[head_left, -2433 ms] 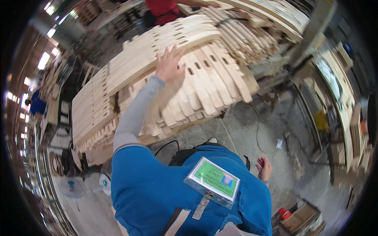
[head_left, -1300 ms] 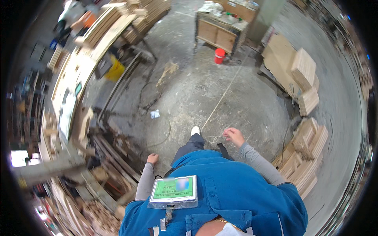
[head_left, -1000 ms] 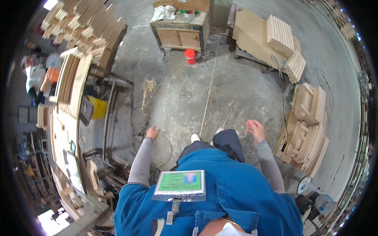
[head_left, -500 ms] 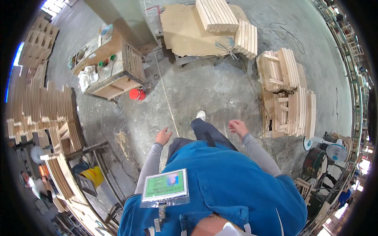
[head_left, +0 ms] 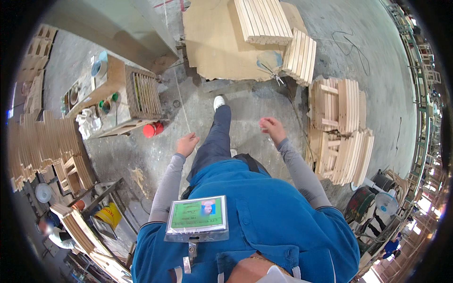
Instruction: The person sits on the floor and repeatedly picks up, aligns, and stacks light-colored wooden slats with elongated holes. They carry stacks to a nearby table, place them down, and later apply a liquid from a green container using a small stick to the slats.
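Note:
My left hand hangs in front of my left hip, its fingers loosely bent and somewhat apart, with nothing visible in them. Out ahead on the other side is my right hand, its fingers half curled; reddish fingertips show and I make out no object in them. Neither hand touches anything. Between them my left leg stretches forward, its white shoe on the concrete floor. Ahead lies a sheet of brown cardboard, and a stack of wooden slats rests on it.
At the left stand a wooden workbench with tubs on it and a red bucket beside it. Wooden frames are piled at the right, near a cable. Stacked timber fills the far left.
I have stepped forward: my left foot is now out in front, and the cardboard and bench are nearer. Both hands have swung forward, without taking hold of anything visible.

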`<action>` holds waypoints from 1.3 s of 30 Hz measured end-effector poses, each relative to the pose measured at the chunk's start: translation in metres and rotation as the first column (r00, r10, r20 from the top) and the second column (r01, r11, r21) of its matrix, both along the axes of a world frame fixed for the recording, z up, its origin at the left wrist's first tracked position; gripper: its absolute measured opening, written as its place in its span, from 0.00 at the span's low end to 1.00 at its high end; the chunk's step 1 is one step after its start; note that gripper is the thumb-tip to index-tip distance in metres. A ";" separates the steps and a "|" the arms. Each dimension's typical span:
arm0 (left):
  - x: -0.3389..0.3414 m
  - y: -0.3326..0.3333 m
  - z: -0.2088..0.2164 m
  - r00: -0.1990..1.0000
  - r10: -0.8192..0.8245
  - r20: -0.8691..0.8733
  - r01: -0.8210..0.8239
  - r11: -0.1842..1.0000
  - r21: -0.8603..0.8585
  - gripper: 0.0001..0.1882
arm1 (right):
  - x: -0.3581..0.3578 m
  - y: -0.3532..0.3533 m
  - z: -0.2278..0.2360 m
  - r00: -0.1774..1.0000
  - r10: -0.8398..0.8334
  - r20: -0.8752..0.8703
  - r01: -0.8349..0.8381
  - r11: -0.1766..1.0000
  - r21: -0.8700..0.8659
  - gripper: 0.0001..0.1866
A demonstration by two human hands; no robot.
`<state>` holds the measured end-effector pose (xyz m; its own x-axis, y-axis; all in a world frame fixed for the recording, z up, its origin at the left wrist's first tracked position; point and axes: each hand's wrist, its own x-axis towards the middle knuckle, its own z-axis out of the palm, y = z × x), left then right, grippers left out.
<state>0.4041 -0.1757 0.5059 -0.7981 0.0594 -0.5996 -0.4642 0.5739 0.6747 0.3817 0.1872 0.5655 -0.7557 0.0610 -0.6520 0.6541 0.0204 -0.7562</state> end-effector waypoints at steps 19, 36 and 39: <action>-0.244 0.101 -0.161 0.984 -0.145 0.104 0.146 0.989 -0.010 0.26 | -0.248 0.187 -0.322 0.853 0.361 0.376 -0.520 0.539 0.662 0.15; -0.412 0.121 -0.359 0.694 -0.500 -0.519 0.049 0.751 -0.658 0.23 | -0.284 0.315 -0.590 0.667 0.261 0.698 -0.740 0.335 0.583 0.20; -0.419 0.110 -0.376 0.721 -0.482 -0.498 0.054 0.756 -0.653 0.23 | -0.272 0.316 -0.556 0.643 0.465 0.609 -0.757 0.265 0.598 0.17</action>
